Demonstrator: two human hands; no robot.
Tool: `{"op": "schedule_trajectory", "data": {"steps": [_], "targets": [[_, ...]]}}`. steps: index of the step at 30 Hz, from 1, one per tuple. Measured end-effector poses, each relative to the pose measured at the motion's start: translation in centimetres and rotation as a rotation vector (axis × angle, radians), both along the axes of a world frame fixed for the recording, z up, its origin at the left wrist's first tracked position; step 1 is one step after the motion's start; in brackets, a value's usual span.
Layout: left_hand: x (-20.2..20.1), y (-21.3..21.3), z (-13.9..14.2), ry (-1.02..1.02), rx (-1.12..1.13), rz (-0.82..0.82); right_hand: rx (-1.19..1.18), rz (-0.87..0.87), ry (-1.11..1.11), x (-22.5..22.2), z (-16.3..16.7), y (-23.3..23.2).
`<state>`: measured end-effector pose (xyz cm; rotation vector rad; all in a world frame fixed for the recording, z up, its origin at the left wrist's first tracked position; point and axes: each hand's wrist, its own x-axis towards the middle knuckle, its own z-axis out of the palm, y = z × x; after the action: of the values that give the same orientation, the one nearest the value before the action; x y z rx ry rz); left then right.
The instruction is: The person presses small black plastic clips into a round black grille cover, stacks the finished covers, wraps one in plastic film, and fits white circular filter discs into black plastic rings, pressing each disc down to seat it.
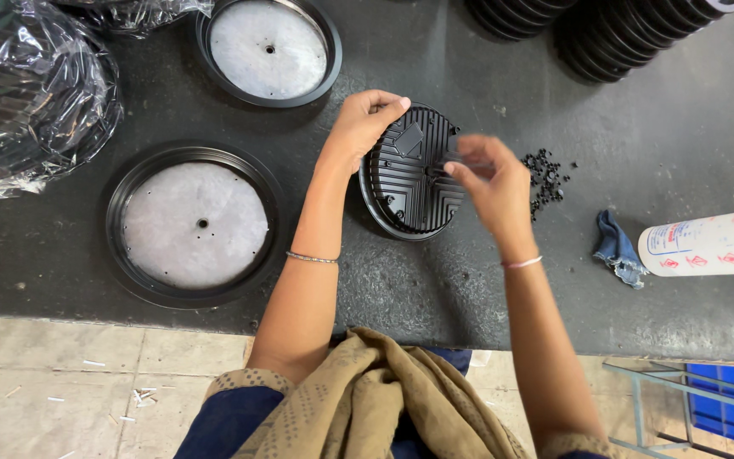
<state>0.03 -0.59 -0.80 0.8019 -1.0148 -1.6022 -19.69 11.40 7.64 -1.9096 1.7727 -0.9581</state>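
A round black ribbed plastic cover (414, 183) stands tilted on its edge on the dark worktable (469, 280). My left hand (360, 126) grips the cover's upper left rim and holds it up. My right hand (490, 183) is at the cover's right side, with fingers pinched on a small dark part pressed against the ribbed face. Just to the right of that hand, a heap of small black pieces (545, 177) lies on the table.
Two round black trays with white discs lie at left (193, 223) and top (269, 49). Clear plastic bags (31, 93) fill the top left. Stacks of black parts (630, 34) stand top right. A blue rag (618, 248) and white bottle (711, 244) lie right.
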Motion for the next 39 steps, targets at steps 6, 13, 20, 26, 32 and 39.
{"op": "schedule_trajectory", "data": {"steps": [6,13,20,26,32,39], "targets": [[0.1,0.0,-0.1,-0.016,0.0,0.008,0.343,0.137,0.023,-1.7,1.9,-4.8],[-0.2,-0.2,-0.4,-0.005,0.001,0.002,0.544,0.255,0.126,-1.2,2.4,-7.8],[-0.2,0.1,0.3,-0.04,-0.002,0.015,0.516,0.236,0.289,-0.4,2.3,-7.8],[0.1,0.3,0.2,-0.04,-0.035,0.044,0.382,0.38,0.336,0.0,2.0,-6.2],[-0.2,0.1,-0.4,-0.003,-0.026,0.042,0.336,0.464,0.317,-0.7,1.3,-5.2],[-0.1,0.1,-0.4,-0.005,-0.045,0.064,0.365,0.428,0.316,-0.5,1.1,-5.7]]}}
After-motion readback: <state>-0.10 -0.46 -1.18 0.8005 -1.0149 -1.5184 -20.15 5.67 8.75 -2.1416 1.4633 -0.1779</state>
